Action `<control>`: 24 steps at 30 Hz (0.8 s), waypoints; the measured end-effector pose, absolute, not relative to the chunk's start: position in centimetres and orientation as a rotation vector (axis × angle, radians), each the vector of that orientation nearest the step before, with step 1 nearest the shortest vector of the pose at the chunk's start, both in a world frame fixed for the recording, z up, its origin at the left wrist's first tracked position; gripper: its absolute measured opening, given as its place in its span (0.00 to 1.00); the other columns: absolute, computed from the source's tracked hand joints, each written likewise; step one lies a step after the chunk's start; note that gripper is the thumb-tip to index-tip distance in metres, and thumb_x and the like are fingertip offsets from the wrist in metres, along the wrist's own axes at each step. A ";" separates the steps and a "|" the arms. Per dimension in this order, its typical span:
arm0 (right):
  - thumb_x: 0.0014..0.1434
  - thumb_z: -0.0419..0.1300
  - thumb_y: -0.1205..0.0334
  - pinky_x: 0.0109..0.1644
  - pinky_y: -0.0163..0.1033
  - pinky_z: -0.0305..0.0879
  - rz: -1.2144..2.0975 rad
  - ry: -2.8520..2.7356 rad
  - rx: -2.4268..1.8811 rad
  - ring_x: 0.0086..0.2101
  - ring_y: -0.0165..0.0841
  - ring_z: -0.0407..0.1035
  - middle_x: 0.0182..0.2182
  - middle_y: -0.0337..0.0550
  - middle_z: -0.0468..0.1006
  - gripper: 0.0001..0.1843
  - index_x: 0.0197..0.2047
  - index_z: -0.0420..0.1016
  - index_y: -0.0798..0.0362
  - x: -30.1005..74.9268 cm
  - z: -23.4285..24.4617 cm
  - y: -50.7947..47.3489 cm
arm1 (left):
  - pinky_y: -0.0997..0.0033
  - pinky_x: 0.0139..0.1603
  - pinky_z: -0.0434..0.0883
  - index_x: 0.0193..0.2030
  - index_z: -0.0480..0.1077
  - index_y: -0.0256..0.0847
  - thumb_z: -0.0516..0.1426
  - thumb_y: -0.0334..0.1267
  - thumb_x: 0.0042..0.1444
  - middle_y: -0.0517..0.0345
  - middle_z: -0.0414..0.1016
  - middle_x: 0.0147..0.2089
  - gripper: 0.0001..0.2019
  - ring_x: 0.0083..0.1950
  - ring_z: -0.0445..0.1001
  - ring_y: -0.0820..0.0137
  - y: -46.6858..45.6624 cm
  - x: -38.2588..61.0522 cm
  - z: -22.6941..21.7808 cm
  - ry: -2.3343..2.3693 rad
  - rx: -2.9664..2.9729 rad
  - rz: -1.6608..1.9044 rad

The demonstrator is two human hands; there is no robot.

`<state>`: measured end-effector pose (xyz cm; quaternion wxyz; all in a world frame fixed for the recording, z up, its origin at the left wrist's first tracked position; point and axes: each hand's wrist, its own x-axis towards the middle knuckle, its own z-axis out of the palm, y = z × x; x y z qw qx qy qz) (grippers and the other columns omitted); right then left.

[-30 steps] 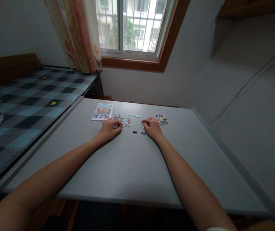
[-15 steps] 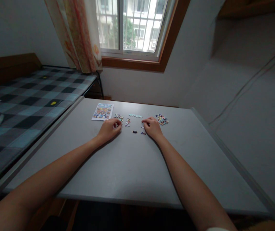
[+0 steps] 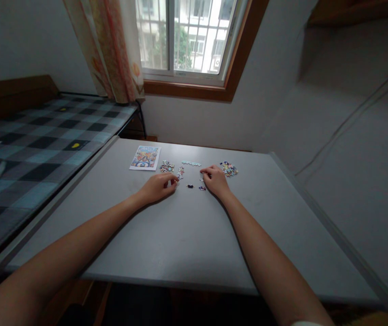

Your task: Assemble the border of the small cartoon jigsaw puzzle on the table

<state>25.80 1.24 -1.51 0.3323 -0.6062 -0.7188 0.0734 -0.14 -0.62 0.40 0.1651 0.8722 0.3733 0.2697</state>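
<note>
My left hand (image 3: 160, 186) is closed in a pinch at the lower end of a short joined strip of jigsaw puzzle pieces (image 3: 181, 172). A small pale puzzle piece (image 3: 178, 182) shows at its fingertips. My right hand (image 3: 216, 180) rests on the table with bent fingers pressed together, partly covering a few pieces; what is under the fingers is hidden. Between the hands lie a dark joined piece (image 3: 190, 186), a small dark-blue and white cluster (image 3: 202, 188) and a pale green strip (image 3: 191, 163) farther back.
A heap of loose pieces (image 3: 167, 166) lies beyond my left hand, another heap (image 3: 229, 169) beyond my right. A colourful picture sheet (image 3: 145, 158) lies at the back left of the white table (image 3: 180, 240). A bed with a checked cover (image 3: 44, 149) stands left; a window is ahead.
My left hand has moved right and slightly toward me, from the left heap to the bottom of the short strip. My right hand has stayed in place.
</note>
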 end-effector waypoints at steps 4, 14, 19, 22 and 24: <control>0.58 0.54 0.67 0.49 0.41 0.61 0.190 -1.877 -1.589 0.38 0.36 0.68 0.36 0.46 0.75 0.14 0.39 0.82 0.52 25.8 -1.4 1.1 | 0.75 0.33 0.64 0.45 0.73 0.39 0.55 0.38 0.59 0.60 0.73 0.33 0.10 0.28 0.66 0.75 -0.5 -0.2 0.2 1.092 2.446 0.763; 0.58 0.54 0.68 0.50 0.41 0.62 0.196 -1.882 -1.600 0.39 0.36 0.69 0.36 0.46 0.75 0.14 0.39 0.82 0.53 25.7 -1.3 1.2 | 0.75 0.33 0.64 0.41 0.74 0.40 0.54 0.37 0.60 0.60 0.73 0.34 0.08 0.28 0.65 0.76 -0.6 -0.2 0.4 1.025 2.500 0.754; 0.58 0.54 0.67 0.50 0.41 0.62 0.201 -1.881 -1.600 0.39 0.36 0.69 0.36 0.46 0.75 0.14 0.39 0.82 0.53 25.8 -1.5 1.3 | 0.75 0.32 0.63 0.41 0.74 0.40 0.55 0.37 0.59 0.60 0.73 0.34 0.08 0.28 0.66 0.76 -0.6 -0.2 0.4 1.030 2.514 0.744; 0.58 0.54 0.67 0.51 0.42 0.61 0.199 -1.876 -1.600 0.39 0.36 0.68 0.36 0.46 0.75 0.14 0.39 0.82 0.52 25.7 -1.5 1.2 | 0.75 0.32 0.64 0.42 0.75 0.39 0.56 0.37 0.59 0.59 0.73 0.34 0.09 0.28 0.66 0.76 -0.5 -0.2 0.3 1.031 2.521 0.735; 0.58 0.54 0.67 0.50 0.42 0.61 0.199 -1.876 -1.604 0.39 0.36 0.68 0.36 0.46 0.75 0.14 0.39 0.82 0.53 25.7 -1.4 1.2 | 0.75 0.32 0.64 0.42 0.75 0.39 0.55 0.38 0.59 0.59 0.73 0.35 0.09 0.27 0.66 0.76 -0.5 -0.2 0.2 1.028 2.523 0.730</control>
